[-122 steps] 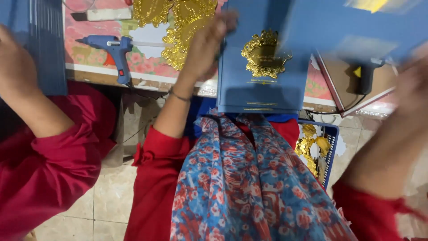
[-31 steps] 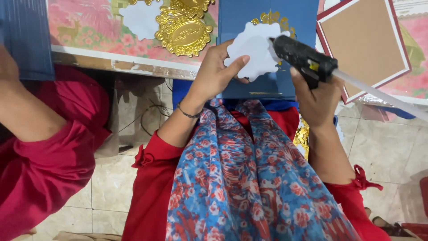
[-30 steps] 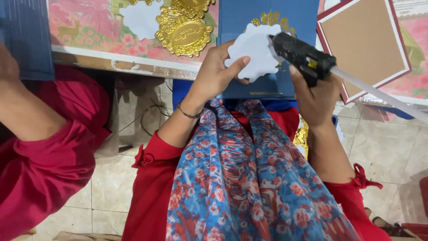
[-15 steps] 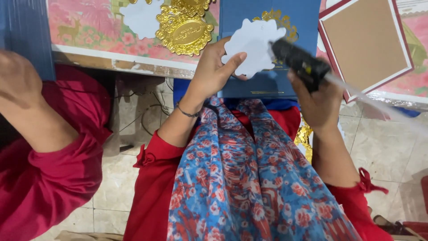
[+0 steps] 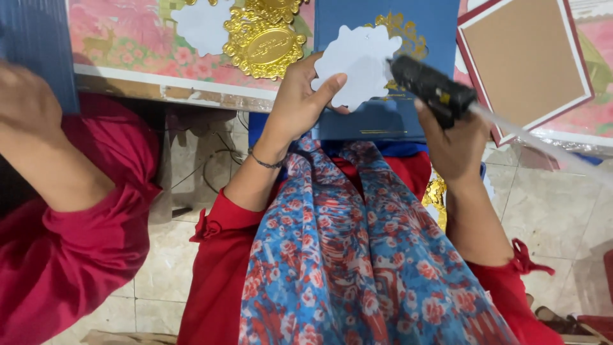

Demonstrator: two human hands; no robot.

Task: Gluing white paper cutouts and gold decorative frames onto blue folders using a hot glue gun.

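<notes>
Now the left hand [image 5: 297, 105] pinches the white cutout [image 5: 357, 54], lifted slightly higher; the right hand [image 5: 453, 137] grips the glue gun [image 5: 431, 86] at its edge.

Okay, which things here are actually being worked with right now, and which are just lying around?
In use:
left hand holding the white scalloped cutout
right hand holding the black glue gun
blue cover under them

Lying about:
gold ornament
brown-faced board
second white cutout
</notes>
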